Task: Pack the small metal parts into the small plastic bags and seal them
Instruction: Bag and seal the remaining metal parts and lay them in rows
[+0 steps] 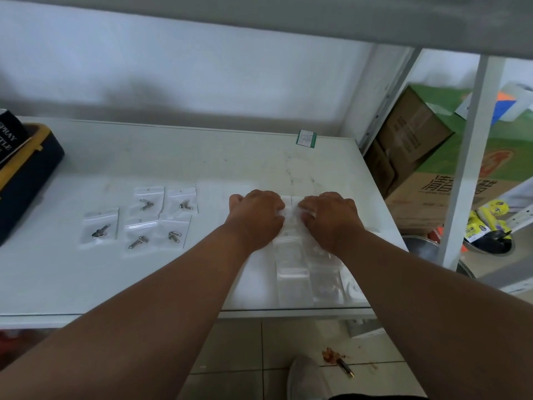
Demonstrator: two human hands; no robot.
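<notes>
Empty plastic bags (310, 272) lie in overlapping rows at the white table's (86, 284) near right edge. Just beyond, a left hand (256, 215) and a right hand (328, 217), fingers curled, pinch one small bag (291, 210) between them. Farther left, five filled bags (144, 217) each hold metal parts (138, 241).

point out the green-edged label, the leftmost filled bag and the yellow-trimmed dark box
green-edged label (307, 138): head view, middle of its white face.
leftmost filled bag (100, 226): head view, clear plastic just above the metal part.
yellow-trimmed dark box (31, 174): head view, its dark side wall.
</notes>
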